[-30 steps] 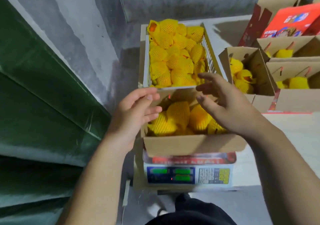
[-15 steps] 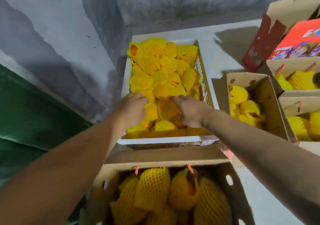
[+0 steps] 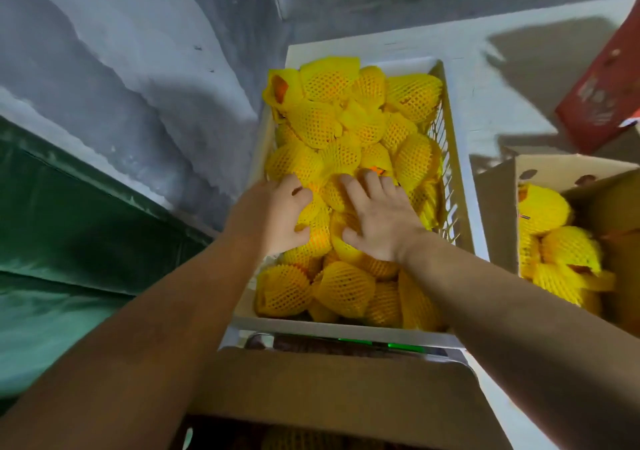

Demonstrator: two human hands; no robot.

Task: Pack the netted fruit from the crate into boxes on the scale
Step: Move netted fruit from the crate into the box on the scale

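Wall [image 3: 138, 68]: grey, rough, rising behind and to the left of the crate.
Counter [image 3: 502, 79]: pale surface carrying the crate; it runs on to the crate's right.
Crate [image 3: 460, 186]: white, slatted, long axis running away from the viewer, heaped with fruit.
Box [image 3: 329, 390]: brown cardboard, just nearer the viewer than the crate; only its far flap and a sliver of its inside show. A strip of green light shows between it and the crate.
Side box [image 3: 498, 207]: open carton right of the crate, already holding netted fruit.
Red carton [image 3: 599, 103]: tilted, beyond the side box, right of the crate.
Fruit [image 3: 325, 124]: yellow foam-netted pieces, piled through the whole crate.
Left hand [image 3: 273, 217]: on the crate's middle, fingers curled round a netted piece.
Right hand [image 3: 375, 217]: just beside the left, fingers spread flat over the pile, thumb tucked against a piece; firm grip cannot be told.
Key relation: the fruit lies directly under both hands; the box is back toward the viewer, so the carry likely runs along the crate's long axis. Neither hand is clearly nearer.
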